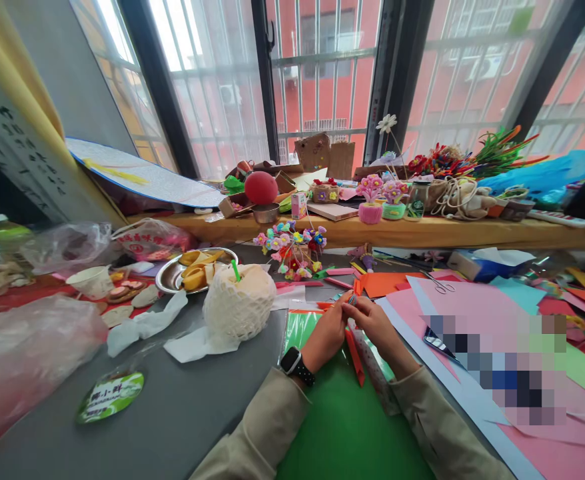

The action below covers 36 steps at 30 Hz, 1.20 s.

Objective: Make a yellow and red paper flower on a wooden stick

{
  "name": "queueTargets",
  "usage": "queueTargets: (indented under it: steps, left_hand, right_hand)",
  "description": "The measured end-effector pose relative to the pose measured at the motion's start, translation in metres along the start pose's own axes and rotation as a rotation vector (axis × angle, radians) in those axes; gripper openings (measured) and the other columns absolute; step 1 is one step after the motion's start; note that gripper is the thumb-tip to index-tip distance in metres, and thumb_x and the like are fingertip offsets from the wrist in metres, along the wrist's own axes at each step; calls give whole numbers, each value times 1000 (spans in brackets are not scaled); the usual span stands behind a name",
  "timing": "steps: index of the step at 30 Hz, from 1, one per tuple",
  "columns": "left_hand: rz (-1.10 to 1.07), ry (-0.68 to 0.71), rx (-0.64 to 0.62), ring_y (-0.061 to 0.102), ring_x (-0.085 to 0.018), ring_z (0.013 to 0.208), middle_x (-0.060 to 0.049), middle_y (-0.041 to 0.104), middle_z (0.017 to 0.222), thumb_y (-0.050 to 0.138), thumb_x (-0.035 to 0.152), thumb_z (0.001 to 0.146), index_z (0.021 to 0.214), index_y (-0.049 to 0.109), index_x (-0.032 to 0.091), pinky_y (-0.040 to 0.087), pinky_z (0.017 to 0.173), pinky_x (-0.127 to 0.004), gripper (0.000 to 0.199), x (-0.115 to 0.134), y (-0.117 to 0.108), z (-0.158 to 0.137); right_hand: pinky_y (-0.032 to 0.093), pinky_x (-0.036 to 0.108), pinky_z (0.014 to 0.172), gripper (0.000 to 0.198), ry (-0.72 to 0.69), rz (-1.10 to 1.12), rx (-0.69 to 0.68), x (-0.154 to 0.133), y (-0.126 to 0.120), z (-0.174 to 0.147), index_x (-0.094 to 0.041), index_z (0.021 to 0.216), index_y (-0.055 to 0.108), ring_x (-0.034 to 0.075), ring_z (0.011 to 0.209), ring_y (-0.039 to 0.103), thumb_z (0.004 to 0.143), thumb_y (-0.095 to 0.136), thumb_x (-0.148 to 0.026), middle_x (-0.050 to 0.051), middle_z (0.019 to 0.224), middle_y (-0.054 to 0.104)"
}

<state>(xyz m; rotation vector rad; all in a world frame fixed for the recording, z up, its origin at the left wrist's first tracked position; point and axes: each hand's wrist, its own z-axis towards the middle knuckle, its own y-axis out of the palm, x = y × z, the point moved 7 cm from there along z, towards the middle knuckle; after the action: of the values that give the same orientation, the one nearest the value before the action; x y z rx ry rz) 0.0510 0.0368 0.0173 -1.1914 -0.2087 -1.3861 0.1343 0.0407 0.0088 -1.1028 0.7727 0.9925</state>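
My left hand [324,339], with a dark watch [292,363] on its wrist, meets my right hand [376,325] over a green sheet [342,427]. Both are closed, fingertips pressed together around a small orange paper piece [357,287] that sticks up above them. A bluish striped bit shows at the fingertips; I cannot make out what it is. Below the hands lies a folded orange paper strip [355,358]. Beside it, partly under my right forearm, is a long clear-wrapped roll [374,363]. The fingers hide most of the held piece.
Left of the hands stand a net-wrapped coconut [240,303] with a green straw and a metal plate [161,275] with banana peels. Behind are pipe-cleaner flowers [292,247]. Pink paper [472,320], scissors [442,287] and orange sheets [385,285] lie to the right. A crowded wooden ledge [312,227] runs behind.
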Motion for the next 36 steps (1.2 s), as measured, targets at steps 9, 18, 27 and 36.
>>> queueTargets:
  steps: [9, 18, 27, 36]
  left_hand:
    - [97, 22, -79, 32, -18, 115, -11, 36, 124, 26, 16, 80, 124, 22, 15, 28, 95, -36, 44, -5, 6, -2]
    - [11, -85, -95, 44, -20, 98, -13, 50, 101, 28, 11, 75, 124, 23, 14, 35, 81, -33, 49, -3, 2, -5]
    - [-375, -211, -269, 37, -6, 49, 5, 37, 55, 30, 18, 79, 125, 18, 16, 35, 51, -18, 47, -3, 14, -5]
    - [-534, -257, -295, 45, -7, 52, 0, 49, 64, 42, 30, 76, 107, 42, 14, 35, 50, -19, 35, -5, 10, 0]
  right_hand:
    - [36, 23, 53, 33, -46, -34, 8, -1, 2, -1, -17, 57, 52, 12, 58, 44, 75, 40, -42, 0, 59, 45]
    - [34, 24, 54, 35, -41, -39, 78, -7, -3, -3, -18, 48, 46, 12, 57, 42, 73, 43, -43, -1, 57, 42]
    - [30, 21, 47, 29, 28, 38, -9, -6, -16, -3, -15, 56, 57, 9, 51, 40, 63, 55, -42, -3, 52, 46]
    - [26, 20, 39, 29, 115, 201, -10, -6, -10, -6, -15, 58, 56, 7, 40, 37, 64, 54, -43, -5, 41, 44]
